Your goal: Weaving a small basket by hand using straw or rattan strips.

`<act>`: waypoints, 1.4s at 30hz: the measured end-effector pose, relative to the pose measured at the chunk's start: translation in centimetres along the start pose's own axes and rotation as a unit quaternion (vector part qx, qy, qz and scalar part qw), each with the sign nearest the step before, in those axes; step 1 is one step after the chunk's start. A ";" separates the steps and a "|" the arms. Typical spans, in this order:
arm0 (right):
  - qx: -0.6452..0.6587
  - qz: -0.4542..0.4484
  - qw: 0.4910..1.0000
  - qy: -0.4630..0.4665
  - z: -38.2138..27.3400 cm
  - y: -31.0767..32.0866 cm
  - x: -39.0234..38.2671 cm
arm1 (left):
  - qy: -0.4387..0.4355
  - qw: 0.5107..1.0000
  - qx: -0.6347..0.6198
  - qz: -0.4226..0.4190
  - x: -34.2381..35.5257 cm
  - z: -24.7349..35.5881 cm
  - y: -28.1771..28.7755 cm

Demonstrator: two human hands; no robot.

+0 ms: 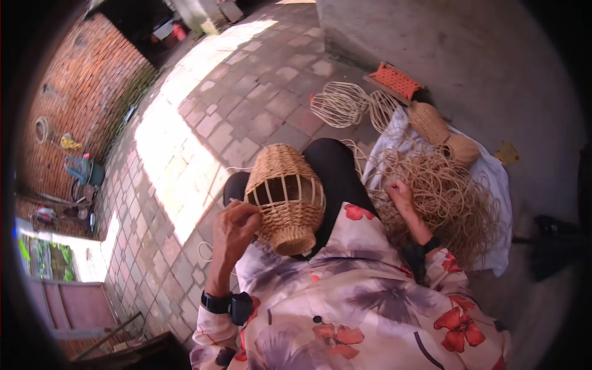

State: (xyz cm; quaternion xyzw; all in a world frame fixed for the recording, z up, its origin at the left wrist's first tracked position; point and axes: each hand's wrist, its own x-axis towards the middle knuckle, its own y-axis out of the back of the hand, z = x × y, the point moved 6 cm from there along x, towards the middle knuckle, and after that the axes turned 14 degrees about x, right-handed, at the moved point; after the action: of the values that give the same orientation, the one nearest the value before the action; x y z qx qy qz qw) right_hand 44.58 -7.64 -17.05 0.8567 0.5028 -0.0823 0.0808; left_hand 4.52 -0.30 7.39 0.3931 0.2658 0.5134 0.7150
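Observation:
A vase-shaped woven basket (288, 219) lies tilted on my lap, its narrow round neck toward me. Bare upright ribs show in a gap between its two woven bands. My left hand (237, 225) is closed at the basket's left side, the fingers bent against the weave. Thin loose strands stick out to the left of it. At the near-left edge of a large tangled heap of straw-coloured cord (444, 197), my right hand (402, 198) has its fingers bent together. Whatever lies between those fingertips is too small to make out.
White cloth (502, 216) lies under the cord heap. Beyond it are two woven pieces, one of them a rounded basket (429, 123), an open rib frame (340, 105) and a small stool with an orange woven seat (398, 80). A plain wall (456, 43) bounds the right; paving covers the floor.

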 end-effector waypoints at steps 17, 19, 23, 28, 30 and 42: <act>-0.191 0.173 0.964 0.065 7.0 6.6 -7.3 | 0.128 0.917 -0.335 -0.174 1.2 -2.0 -2.0; -0.438 0.132 0.874 0.161 7.2 4.4 -7.5 | 0.112 0.945 -0.270 -0.148 1.0 -1.3 -1.6; -0.421 -0.076 0.902 -0.052 13.4 4.1 -5.1 | 0.066 0.964 -0.207 -0.155 0.5 -1.6 -1.0; -0.314 -0.077 0.946 0.033 6.2 3.7 -5.5 | 0.081 0.955 -0.256 -0.126 -0.5 -3.7 -1.0; -0.311 0.024 0.944 0.103 2.3 5.7 -5.7 | 0.066 0.959 -0.259 -0.093 -0.8 -3.8 -1.0; -0.406 0.352 0.843 -0.030 5.6 20.4 0.9 | -0.037 0.999 0.001 0.039 -1.8 -1.5 -0.3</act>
State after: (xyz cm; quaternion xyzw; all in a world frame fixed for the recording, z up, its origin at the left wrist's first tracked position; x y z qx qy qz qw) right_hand 62.53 -17.90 -21.55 0.8640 0.1528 0.1378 0.4595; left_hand 2.92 -1.62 6.26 0.4231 0.2242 0.5252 0.7035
